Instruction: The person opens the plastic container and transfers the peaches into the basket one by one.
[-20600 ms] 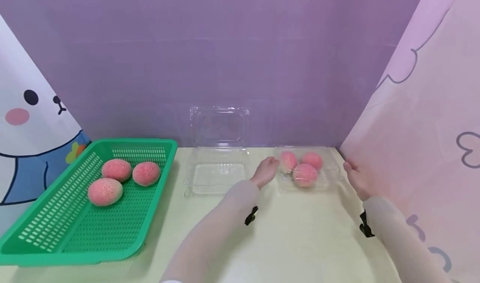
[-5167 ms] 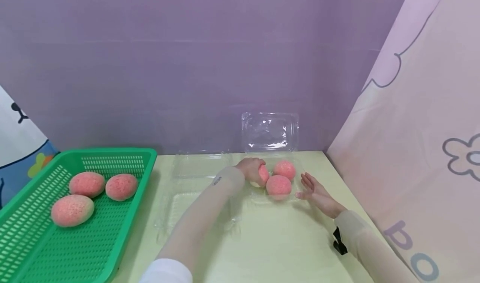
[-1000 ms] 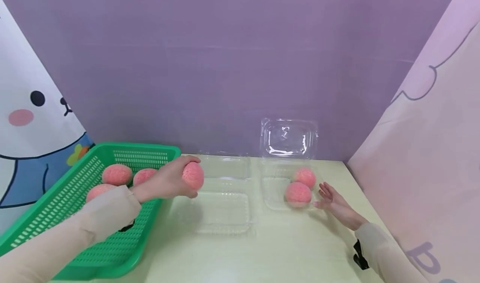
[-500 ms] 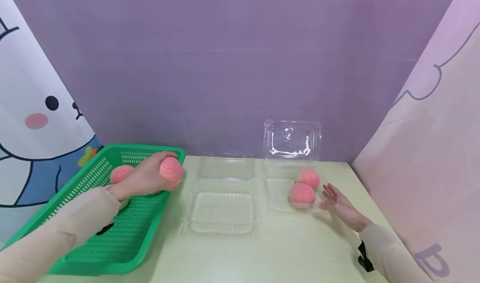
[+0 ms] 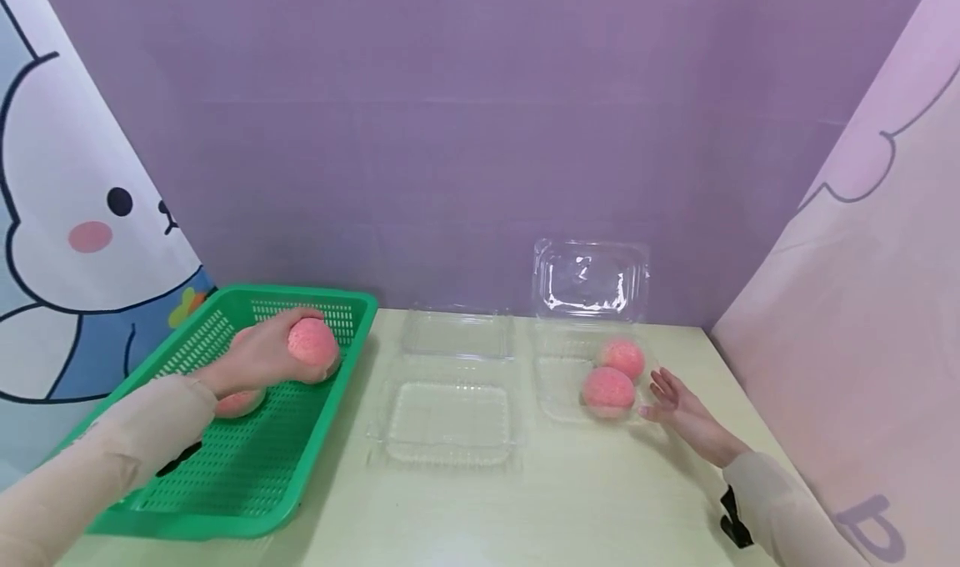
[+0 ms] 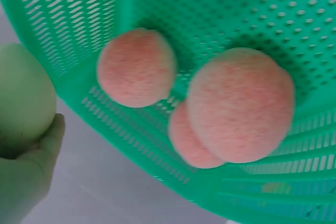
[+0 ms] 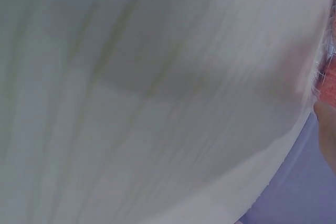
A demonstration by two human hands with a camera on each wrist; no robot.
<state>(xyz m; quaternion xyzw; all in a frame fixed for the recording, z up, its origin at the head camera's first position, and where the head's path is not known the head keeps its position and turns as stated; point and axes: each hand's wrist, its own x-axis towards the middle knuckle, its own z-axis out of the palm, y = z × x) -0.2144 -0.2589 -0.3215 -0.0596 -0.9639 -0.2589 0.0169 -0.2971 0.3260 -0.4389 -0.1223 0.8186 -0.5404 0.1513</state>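
My left hand (image 5: 258, 354) grips a pink peach (image 5: 312, 343) over the green basket (image 5: 300, 475). In the left wrist view the held peach (image 6: 23, 98) shows its pale side at the left edge, and three pink peaches (image 6: 137, 67) lie in the basket; the hand hides part of them in the head view. My right hand (image 5: 684, 413) has its fingers loosely extended beside the right-hand clear clamshell box (image 5: 558, 375). Two peaches (image 5: 609, 392) sit in the right half of that box, whose lid stands up at the back.
A second clear clamshell box (image 5: 450, 421) lies open on the pale table (image 5: 465, 517) between the basket and the right-hand box. A purple wall (image 5: 480, 133) closes off the back, and printed panels (image 5: 847, 317) flank both sides.
About five seconds ago the left hand held this peach in the right-hand box, where three lay. Since then it has carried the peach left, over the basket. The right hand stays by the box.
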